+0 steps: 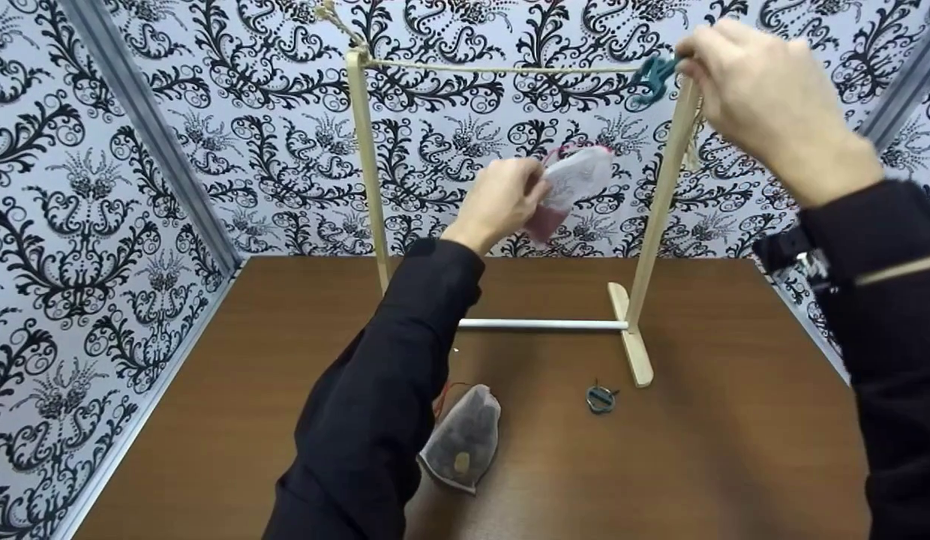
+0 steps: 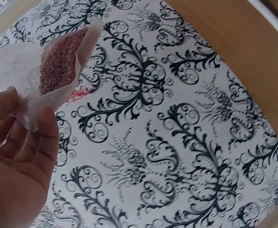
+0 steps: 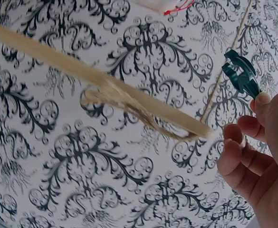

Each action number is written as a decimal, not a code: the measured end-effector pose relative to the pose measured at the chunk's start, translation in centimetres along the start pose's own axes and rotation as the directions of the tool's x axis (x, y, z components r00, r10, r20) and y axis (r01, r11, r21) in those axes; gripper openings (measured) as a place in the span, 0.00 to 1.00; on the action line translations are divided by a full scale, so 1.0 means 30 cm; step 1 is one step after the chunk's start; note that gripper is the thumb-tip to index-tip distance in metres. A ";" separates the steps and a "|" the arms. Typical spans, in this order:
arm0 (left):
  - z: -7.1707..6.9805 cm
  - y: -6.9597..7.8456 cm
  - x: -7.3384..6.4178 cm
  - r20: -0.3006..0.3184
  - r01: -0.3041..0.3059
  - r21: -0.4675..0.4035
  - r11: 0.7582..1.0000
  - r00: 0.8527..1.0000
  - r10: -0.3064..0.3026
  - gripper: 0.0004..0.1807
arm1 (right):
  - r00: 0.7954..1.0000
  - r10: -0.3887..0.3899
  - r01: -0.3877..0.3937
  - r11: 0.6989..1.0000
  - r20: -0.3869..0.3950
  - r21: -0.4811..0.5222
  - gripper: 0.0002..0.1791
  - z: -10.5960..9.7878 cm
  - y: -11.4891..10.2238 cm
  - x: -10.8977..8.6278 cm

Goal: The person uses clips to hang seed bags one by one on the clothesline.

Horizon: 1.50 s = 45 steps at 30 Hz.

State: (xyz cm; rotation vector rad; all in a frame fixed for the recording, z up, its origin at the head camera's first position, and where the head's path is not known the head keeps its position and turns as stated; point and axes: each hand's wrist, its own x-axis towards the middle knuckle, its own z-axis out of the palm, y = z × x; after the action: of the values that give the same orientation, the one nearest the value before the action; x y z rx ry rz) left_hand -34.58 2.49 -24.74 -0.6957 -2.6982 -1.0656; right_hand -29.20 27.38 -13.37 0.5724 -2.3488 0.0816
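My left hand (image 1: 499,199) pinches a sheer white drawstring bag (image 1: 581,180) in mid-air, between the two posts of a wooden stand and below its rope (image 1: 502,70). Reddish contents fill the lower part of the bag (image 2: 62,61), and a red string shows beside it. High at the right post's top, my right hand (image 1: 765,97) grips a dark green plastic clip (image 1: 655,77) by its handle end. In the right wrist view the clip (image 3: 243,73) is held between thumb and fingers, its jaws beside the rope; whether they touch it I cannot tell.
The stand has a left post (image 1: 367,150), a right post (image 1: 664,195) and a white lower bar (image 1: 544,325). A second sheer bag (image 1: 476,427) with dark contents and a small round green clip (image 1: 601,399) lie on the brown table (image 1: 735,450). Patterned walls enclose it.
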 end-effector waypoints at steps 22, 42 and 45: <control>-0.058 0.144 0.066 -0.024 0.013 0.067 0.998 1.000 -0.012 0.11 | 0.966 0.052 -0.004 0.983 0.254 -0.185 0.14 -0.107 -0.018 0.149; -0.048 0.166 0.091 -0.035 0.022 0.150 0.988 0.999 -0.017 0.10 | 0.925 0.110 -0.040 0.980 0.365 -0.193 0.12 -0.078 -0.051 0.198; -0.052 0.172 0.094 -0.043 0.020 0.127 0.992 0.999 -0.015 0.10 | 0.918 0.107 -0.033 0.980 0.381 -0.196 0.12 -0.077 -0.046 0.198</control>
State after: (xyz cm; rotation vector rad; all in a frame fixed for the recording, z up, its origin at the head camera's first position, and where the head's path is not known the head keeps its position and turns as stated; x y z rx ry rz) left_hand -34.63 5.75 -19.61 -0.6216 -2.7120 -0.8923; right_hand -31.04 24.38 -7.89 0.4419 -2.7263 -0.2405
